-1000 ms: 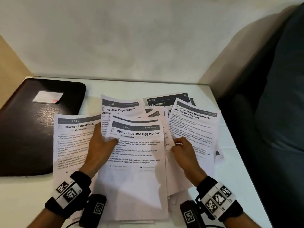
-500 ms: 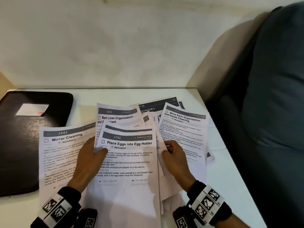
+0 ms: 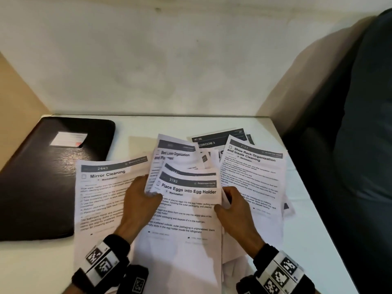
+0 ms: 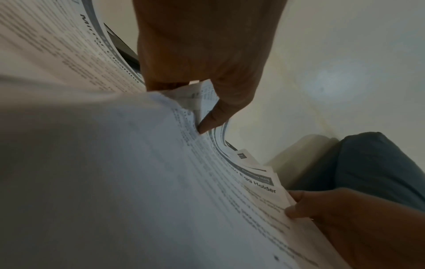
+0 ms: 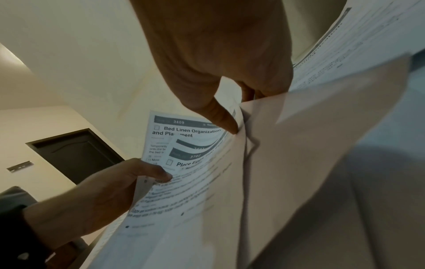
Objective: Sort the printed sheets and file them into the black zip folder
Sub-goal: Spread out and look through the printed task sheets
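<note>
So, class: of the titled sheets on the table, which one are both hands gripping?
The "Place Eggs into Egg Holder" sheet, numbered 3782: left hand and right hand pinch its edges. The other titled sheets lie unheld.

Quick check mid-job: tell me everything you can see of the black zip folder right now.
The black zip folder is a flat rectangular case with rounded corners and a faintly glossy, leather-like cover. It lies closed and flat on the white table, at its far left corner. A small white label with a reddish mark sits on its cover. The white "Mirror Cleaning" sheet overlaps its right edge. Neither hand touches it. The zip itself cannot be made out.
</note>
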